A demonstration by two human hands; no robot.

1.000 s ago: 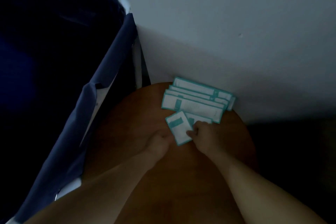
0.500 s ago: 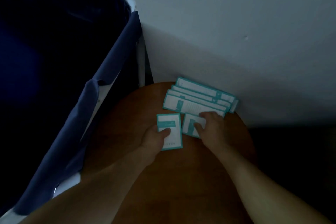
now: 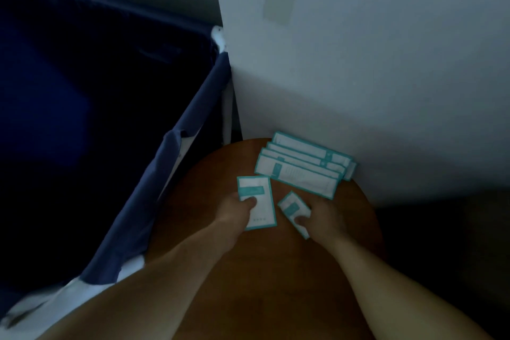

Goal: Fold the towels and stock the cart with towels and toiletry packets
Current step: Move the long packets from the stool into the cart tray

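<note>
At lower centre the left hand (image 3: 234,211) pinched a square packet (image 3: 258,205), thumb on its face; the right hand (image 3: 327,219) pinched a smaller packet (image 3: 292,207) by its near end, tilted; both were over the round bench (image 3: 262,279); a fanned stack of long packets (image 3: 299,167) lay just above them, against the wall (image 3: 358,77). The thin pinch on slick wrappers could likely let one slip; a swing toward the blue fabric cart (image 3: 171,171) at left might drop it short; a reaching hand might scatter the stack.

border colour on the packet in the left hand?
Teal border on a white packet, with a teal band near its top. Head view.
</note>
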